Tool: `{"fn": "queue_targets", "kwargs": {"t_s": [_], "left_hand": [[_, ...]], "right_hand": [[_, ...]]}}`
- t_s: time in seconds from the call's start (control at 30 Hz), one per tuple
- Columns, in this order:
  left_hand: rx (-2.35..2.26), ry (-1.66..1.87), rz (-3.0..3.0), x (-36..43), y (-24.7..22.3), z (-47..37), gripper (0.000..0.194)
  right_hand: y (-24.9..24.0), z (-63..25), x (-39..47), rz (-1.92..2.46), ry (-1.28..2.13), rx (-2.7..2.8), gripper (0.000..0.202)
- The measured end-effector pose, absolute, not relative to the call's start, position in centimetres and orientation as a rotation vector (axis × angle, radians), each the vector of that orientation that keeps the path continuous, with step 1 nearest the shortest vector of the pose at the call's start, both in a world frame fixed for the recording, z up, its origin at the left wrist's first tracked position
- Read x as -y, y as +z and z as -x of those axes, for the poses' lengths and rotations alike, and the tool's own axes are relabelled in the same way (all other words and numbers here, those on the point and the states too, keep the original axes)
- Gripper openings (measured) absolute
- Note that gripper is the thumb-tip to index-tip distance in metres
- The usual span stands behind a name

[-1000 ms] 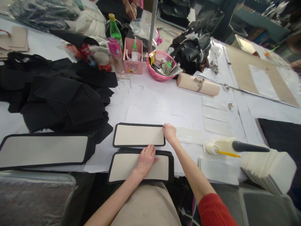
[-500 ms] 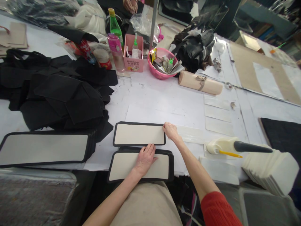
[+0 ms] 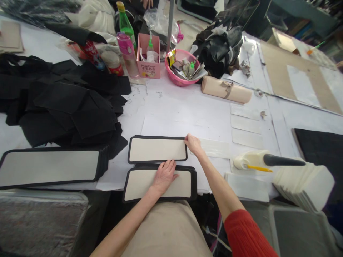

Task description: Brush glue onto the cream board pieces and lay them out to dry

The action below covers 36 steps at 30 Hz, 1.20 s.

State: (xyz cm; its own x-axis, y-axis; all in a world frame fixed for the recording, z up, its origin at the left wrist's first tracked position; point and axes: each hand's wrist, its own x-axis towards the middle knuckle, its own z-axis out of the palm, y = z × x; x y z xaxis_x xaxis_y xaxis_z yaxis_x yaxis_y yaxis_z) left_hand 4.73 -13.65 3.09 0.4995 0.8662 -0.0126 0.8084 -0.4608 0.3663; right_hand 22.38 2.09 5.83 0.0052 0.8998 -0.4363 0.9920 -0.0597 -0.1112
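Note:
A flat off-white panel with a black border (image 3: 155, 149) lies in front of me on the white-covered table. My right hand (image 3: 193, 144) has its fingers closed at the panel's upper right corner. Nearer my body, a small stack of similar black-bordered panels (image 3: 139, 184) reaches the table's front edge. Across its top rests my left hand (image 3: 164, 176), palm down with fingers stretched, the fingertips at the lower edge of the single panel. To the left is a thicker stack of the same panels (image 3: 50, 166).
Black cut pieces (image 3: 61, 100) are heaped at left. Farther back stand a pink basin (image 3: 182, 82), a pink box (image 3: 148, 70) and bottles. On the right are a glue container with a dark-handled brush (image 3: 284, 160) and white pieces (image 3: 305, 185). Another person's hand (image 3: 147, 3) shows at the top.
The view has shifted slightly, so most things sit a little higher and farther left. Both hands keep nearly the same places on the panels.

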Motion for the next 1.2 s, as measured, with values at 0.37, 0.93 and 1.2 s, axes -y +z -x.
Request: {"fn": "queue_targets", "kwargs": {"t_s": [0.37, 0.93, 1.2], "left_hand": [[-2.133, 0.489, -1.954, 18.5, 7.8, 8.6, 0.052], [-2.011, 0.787, -1.243, 13.8, 9.3, 12.2, 0.039], [-2.139, 0.678, -1.427, 6.4, 5.4, 12.2, 0.037]], "right_hand": [[9.4, -24.5, 17.7, -2.494, -0.868, -1.851, 0.021], [9.8, -22.5, 12.5, -2.848, -1.191, -1.876, 0.026], [6.5, -21.4, 5.1, -2.748, -0.691, -1.774, 0.016]]}}
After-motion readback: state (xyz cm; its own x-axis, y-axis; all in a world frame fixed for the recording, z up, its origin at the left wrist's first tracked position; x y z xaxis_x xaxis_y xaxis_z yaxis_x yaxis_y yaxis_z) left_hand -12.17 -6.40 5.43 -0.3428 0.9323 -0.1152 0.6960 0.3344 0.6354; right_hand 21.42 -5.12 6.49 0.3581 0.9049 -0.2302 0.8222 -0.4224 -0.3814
